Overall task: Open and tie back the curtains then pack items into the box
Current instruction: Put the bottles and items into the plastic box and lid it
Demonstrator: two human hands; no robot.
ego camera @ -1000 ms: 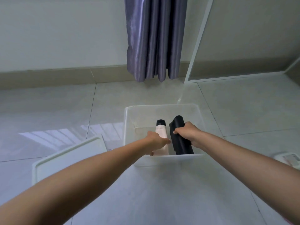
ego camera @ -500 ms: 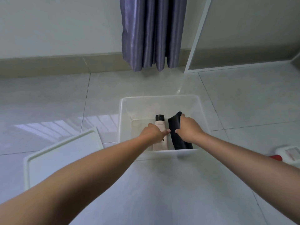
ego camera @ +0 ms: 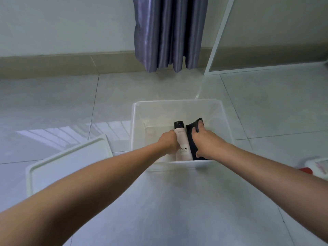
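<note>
With both arms stretched forward into the clear box on the floor, I grip the pale bottle with my left hand while my right hand clutches the black cloth beside it.

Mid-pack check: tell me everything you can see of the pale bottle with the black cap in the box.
The pale bottle is a slim, pinkish-white tube that looks like plastic, with a black cap at its far end and dark print, unreadable here, near its near end. It lies lengthwise inside the clear box, close to the near wall. The left hand grips its left side; a black item, held by the right hand, lies against its right side.
</note>
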